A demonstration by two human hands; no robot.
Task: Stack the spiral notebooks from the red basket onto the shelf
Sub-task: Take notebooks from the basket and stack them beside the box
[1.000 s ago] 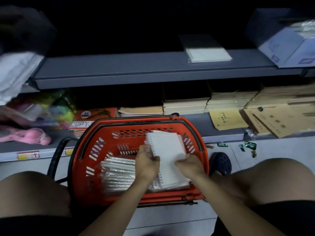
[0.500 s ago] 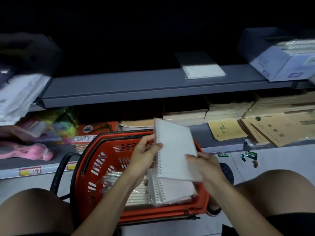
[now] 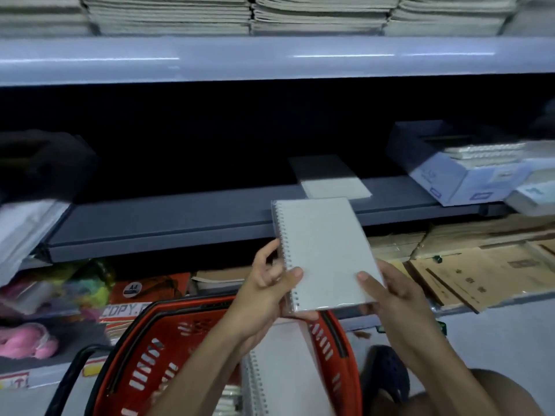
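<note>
Both hands, left hand (image 3: 267,283) and right hand (image 3: 387,292), gripping white plastic-wrapped spiral notebook (image 3: 324,253), coil leftward.

— Where is my one view looking from?

— From the head, above the red basket (image 3: 192,349), close to both hands.

— Which way do I face?

— Forward and slightly down, square onto the dark shelf (image 3: 168,226); paper stacks (image 3: 300,16) fill the top edge. No second view shares anything.
</note>
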